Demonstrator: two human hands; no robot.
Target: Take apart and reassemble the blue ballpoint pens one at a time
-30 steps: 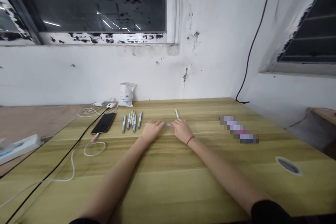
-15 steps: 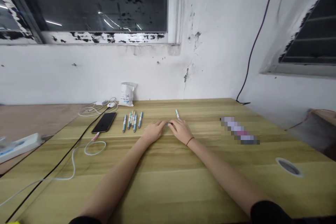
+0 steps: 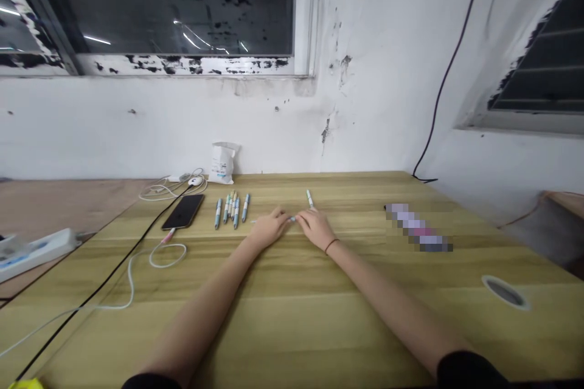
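My left hand point(image 3: 269, 227) rests low over the middle of the table point(image 3: 292, 328), its fingers closed around a pen part that is mostly hidden. A small light-blue end of this pen part point(image 3: 292, 219) shows between the two hands. The fingertips of my right hand point(image 3: 316, 226) pinch that end from the other side. A thin pale tip point(image 3: 254, 221) sticks out left of my left hand. Just beyond my right knuckles lies a white and green pen piece point(image 3: 310, 198), its near end hidden. Several blue and yellow pens point(image 3: 236, 213) lie together left of my hands.
A black phone point(image 3: 183, 211) with a white charging cable point(image 3: 131, 273) lies at left, beside a black cord point(image 3: 109, 276). A white packet point(image 3: 222, 163) stands by the wall. At right are a pixelated pouch-like object point(image 3: 417, 228) and a cable hole point(image 3: 505, 292).
My hands stay nearly in place, with the fingertips drawn slightly apart, so more of the light-blue pen part shows. The whole view has shifted slightly.
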